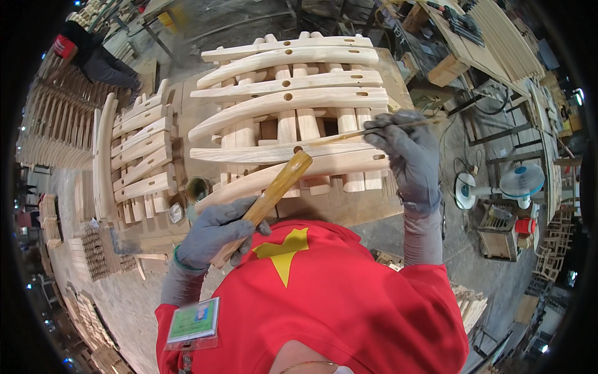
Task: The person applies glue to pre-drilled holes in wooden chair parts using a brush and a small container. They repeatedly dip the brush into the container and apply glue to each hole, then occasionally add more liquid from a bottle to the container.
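Observation:
My left hand point(221, 232), in a grey glove, is wrapped round a thick wooden rod point(277, 190). The rod slants up to the right, its upper part darker and glossier than its lower end. My right hand point(408, 153), also gloved, pinches a thin stick point(341, 136) that reaches left over a pale curved wooden slat point(237, 155). The stick's left end lies close to the hole in that slat and the rod's top end. Several similar slats with round holes and slots, such as a curved slat point(249, 114), lie across stacked wooden pieces point(306, 124).
The stack rests on a brown board point(367, 209). A small pot point(198, 187) stands left of it, beside another pile of slatted pieces point(146, 149). A fan point(522, 181) stands at the right. Another person's legs point(112, 65) show at the upper left.

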